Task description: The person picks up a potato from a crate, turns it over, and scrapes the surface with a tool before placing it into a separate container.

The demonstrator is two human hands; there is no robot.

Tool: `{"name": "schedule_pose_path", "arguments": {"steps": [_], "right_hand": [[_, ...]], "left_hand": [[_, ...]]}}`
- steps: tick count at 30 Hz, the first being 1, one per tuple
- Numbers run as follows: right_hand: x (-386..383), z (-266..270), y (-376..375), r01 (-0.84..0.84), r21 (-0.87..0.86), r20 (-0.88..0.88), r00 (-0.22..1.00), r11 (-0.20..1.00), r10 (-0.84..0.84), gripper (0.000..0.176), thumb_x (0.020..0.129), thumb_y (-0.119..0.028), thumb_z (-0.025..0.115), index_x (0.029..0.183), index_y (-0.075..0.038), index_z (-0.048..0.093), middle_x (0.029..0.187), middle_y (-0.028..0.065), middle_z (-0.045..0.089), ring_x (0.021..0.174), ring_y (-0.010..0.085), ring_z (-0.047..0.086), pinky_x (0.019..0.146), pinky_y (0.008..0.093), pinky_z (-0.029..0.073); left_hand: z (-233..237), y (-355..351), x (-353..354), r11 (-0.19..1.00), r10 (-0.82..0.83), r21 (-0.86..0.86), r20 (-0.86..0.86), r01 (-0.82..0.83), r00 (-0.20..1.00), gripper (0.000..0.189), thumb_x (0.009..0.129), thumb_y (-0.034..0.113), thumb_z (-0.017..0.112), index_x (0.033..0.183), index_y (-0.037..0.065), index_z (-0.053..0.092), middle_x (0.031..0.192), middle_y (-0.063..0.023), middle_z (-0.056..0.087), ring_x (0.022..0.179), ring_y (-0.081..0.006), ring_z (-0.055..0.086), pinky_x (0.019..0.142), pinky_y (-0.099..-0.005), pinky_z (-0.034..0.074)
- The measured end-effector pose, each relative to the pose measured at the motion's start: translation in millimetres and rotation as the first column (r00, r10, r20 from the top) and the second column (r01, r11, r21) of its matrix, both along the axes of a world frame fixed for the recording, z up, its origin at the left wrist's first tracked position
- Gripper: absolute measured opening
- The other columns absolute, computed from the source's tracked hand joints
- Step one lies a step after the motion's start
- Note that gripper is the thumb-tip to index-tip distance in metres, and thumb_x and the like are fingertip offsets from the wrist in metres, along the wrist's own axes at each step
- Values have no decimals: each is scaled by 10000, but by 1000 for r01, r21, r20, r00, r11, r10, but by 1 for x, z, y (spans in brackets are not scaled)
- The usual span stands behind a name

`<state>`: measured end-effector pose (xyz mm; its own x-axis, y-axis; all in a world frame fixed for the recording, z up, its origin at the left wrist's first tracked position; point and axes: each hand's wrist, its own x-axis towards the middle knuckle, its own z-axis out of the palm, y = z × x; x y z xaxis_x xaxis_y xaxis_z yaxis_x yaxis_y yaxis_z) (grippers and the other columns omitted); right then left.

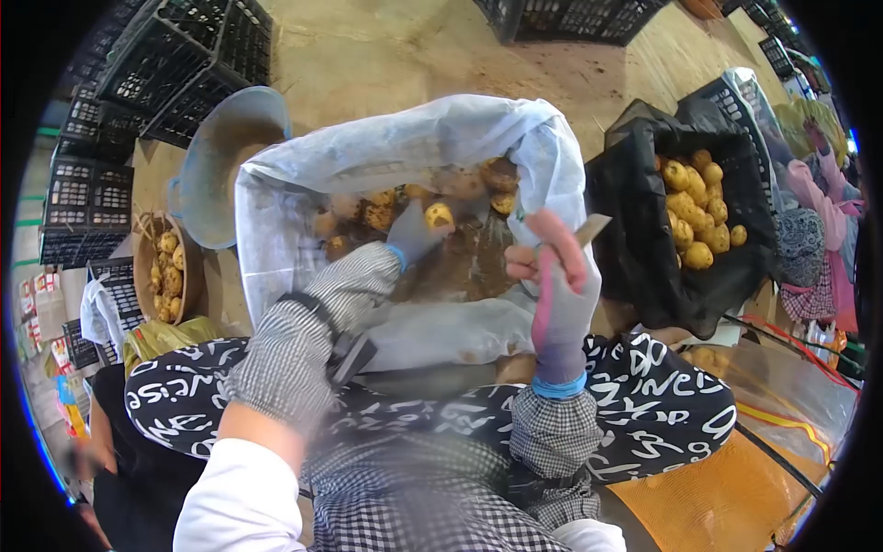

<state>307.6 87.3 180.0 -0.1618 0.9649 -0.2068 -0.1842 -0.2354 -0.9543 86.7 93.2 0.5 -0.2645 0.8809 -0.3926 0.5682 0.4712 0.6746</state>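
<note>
My left hand (pixel 417 237), in a grey glove, reaches into a crate lined with white cloth (pixel 405 133) and closes on a potato (pixel 439 217) near its middle. More potatoes (pixel 378 214) and some brown soil lie on the crate's bottom. Over the crate's right edge, my right hand (pixel 559 276) wears a grey and pink glove with bare fingertips. Its fingers are wrapped round a small knife, whose blade (pixel 591 228) points up and to the right.
A black-lined crate (pixel 625 207) with yellow potatoes (pixel 701 212) stands on the right. On the left are a blue-rimmed basin (pixel 235 166), a potato basket (pixel 190 267) and stacked black crates (pixel 170 69). Another person (pixel 819 221) is at the far right.
</note>
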Motion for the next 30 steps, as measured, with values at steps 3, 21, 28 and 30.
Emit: {"name": "schedule_pose_path", "arguments": {"steps": [3,21,28,30], "right_hand": [[-17,-21,-10,-230,6,195,955,973,224,489,947,-128,589,1383,44,452,1328,173,555,979,149,651,808,248,525],[-80,-3,-63,-453,362,546,811,815,208,434,878,-285,655,1229,-36,600,1039,164,663,934,321,643,834,403,504],[-71,-30,-53,-260,-92,108,957,961,269,489,1002,-397,502,1261,12,570,1015,98,659,825,131,634,687,227,522],[-64,-19,-48,-345,-90,64,934,934,351,506,994,-393,523,1301,9,534,1056,89,648,823,118,628,676,215,534]], "left_hand": [[31,-31,-12,982,108,110,348,-155,931,636,838,413,718,1232,-2,441,1020,-195,620,928,-265,626,794,-354,501],[171,-131,-11,901,-31,316,731,-298,681,591,929,418,634,1334,27,453,1134,-69,559,1001,-127,564,867,-276,492],[176,-139,-3,887,15,229,853,-401,522,585,916,259,678,1373,19,404,1275,-93,500,1154,-144,516,960,-293,464],[176,-137,-3,848,-44,293,869,-442,492,586,910,204,684,1388,22,397,1321,-98,482,1195,-158,505,992,-302,453]]}}
